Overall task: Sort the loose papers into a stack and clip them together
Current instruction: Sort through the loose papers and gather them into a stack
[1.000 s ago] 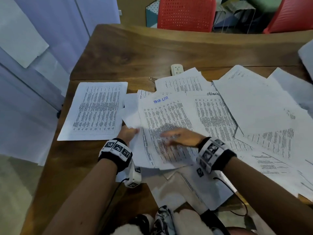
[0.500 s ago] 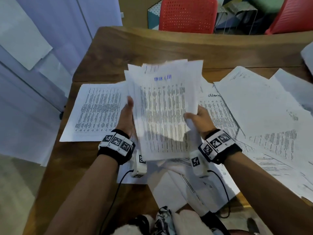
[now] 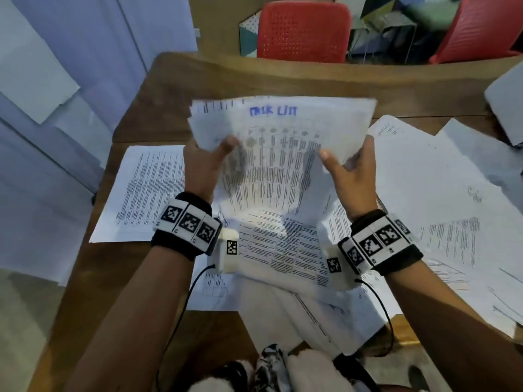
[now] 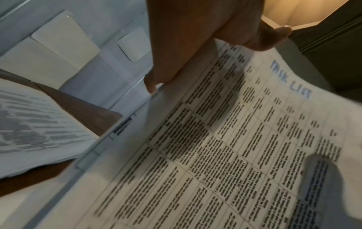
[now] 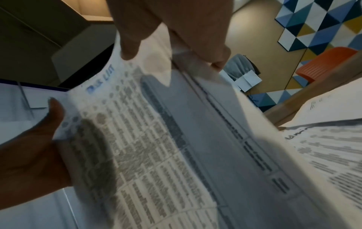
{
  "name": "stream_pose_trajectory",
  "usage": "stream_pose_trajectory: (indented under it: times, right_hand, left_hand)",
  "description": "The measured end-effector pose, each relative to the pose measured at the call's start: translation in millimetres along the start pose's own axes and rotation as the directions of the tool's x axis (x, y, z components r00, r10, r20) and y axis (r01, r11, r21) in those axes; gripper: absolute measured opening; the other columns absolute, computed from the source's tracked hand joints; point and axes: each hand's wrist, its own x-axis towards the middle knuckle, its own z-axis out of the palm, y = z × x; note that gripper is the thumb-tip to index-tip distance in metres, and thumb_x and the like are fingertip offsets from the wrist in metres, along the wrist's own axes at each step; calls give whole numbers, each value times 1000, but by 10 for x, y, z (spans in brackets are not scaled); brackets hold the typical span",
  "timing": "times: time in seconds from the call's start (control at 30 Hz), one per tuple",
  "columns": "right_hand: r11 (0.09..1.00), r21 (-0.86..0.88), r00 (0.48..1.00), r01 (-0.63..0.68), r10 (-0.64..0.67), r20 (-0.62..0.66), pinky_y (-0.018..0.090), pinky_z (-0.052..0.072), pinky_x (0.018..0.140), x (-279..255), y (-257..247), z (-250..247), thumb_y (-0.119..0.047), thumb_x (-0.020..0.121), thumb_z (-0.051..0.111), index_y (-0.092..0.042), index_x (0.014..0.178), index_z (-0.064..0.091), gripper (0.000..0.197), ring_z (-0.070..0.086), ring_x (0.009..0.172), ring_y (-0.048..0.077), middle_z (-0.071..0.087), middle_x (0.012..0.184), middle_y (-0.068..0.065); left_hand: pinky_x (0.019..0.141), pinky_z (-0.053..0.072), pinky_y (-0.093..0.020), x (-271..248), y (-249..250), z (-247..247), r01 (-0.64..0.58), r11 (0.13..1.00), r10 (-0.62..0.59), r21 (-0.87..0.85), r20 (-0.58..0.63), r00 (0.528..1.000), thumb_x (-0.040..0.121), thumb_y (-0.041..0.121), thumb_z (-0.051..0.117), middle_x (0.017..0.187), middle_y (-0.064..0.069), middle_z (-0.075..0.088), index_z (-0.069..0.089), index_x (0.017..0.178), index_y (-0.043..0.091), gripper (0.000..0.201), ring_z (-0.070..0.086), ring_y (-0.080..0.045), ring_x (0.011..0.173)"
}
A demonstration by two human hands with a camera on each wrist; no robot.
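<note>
A sheaf of printed papers [image 3: 280, 154] with "TASK LIST" in blue on the top sheet is held upright above the table. My left hand [image 3: 208, 157] grips its left edge, thumb on the front. My right hand [image 3: 349, 165] grips its right edge, thumb on the front too. In the left wrist view the sheaf [image 4: 225, 147] runs under my left hand [image 4: 197, 43]. The right wrist view has the same sheaf [image 5: 156, 139] pinched by my right hand [image 5: 172, 38]. More loose sheets [image 3: 441, 199] lie spread on the table at the right. No clip is in sight.
One printed sheet [image 3: 147, 193] lies flat at the left of the wooden table [image 3: 226, 80]. Other sheets [image 3: 283, 250] lie under my wrists and overhang the near edge. Red chairs [image 3: 302, 29] stand beyond the far edge. Pale panels [image 3: 42, 108] line the left side.
Both hands gathered the sheets that lay flat on the table and lifted them. The sheaf now stands higher and farther from me, held by its two sides.
</note>
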Motion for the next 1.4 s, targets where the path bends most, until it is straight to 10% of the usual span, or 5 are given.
stream_pose_trajectory:
  times: [0.17, 0.53, 0.8, 1.0, 1.4]
  right_hand:
    - [998, -8, 996, 64, -64, -55, 12, 49, 78, 30, -80, 148, 8, 78, 49, -16, 113, 41, 42, 54, 101, 5, 54, 111, 9]
    - [957, -121, 964, -265, 267, -6, 20, 44, 75, -149, 409, 196, 7, 88, 39, -2, 121, 45, 34, 53, 90, 11, 56, 100, 2]
    - [997, 30, 979, 72, -65, -193, 15, 47, 79, 76, 142, 351, 10, 80, 43, -14, 101, 37, 32, 50, 92, 9, 48, 99, 6]
    - [986, -79, 979, -146, 133, -152, 15, 46, 86, -81, 449, 449, 8, 87, 42, -23, 113, 32, 42, 49, 93, -6, 49, 106, -9]
    - [957, -207, 975, -201, 175, -140, 24, 50, 84, -103, 584, 488, 11, 87, 36, -6, 113, 50, 34, 55, 90, 6, 56, 102, 1]
  left_hand:
    - [58, 52, -18, 36, 60, 97, -54, 997, 56, 52, -28, 998, 81, 5, 67, 63, 10, 65, 59, 77, 14, 14, 62, 0, 59]
    - [76, 55, -25, -104, -316, -41, 132, 987, -136, 92, 37, 990, 61, 38, 71, 91, 4, 65, 55, 114, -2, 68, 65, -6, 83]
    - [84, 54, -33, 143, -34, -59, -58, 998, 58, -26, 2, 998, 75, 19, 74, 88, 8, 70, 61, 92, 14, 22, 65, -14, 91]
    - [80, 58, -30, 10, -339, -146, 153, 988, -153, 14, -3, 988, 52, 43, 83, 100, -5, 67, 56, 107, 6, 72, 67, -14, 93]
    - [87, 51, -31, 89, -353, -316, 193, 966, -207, 171, 63, 976, 71, 38, 67, 102, 6, 61, 53, 108, 18, 44, 61, -5, 94]
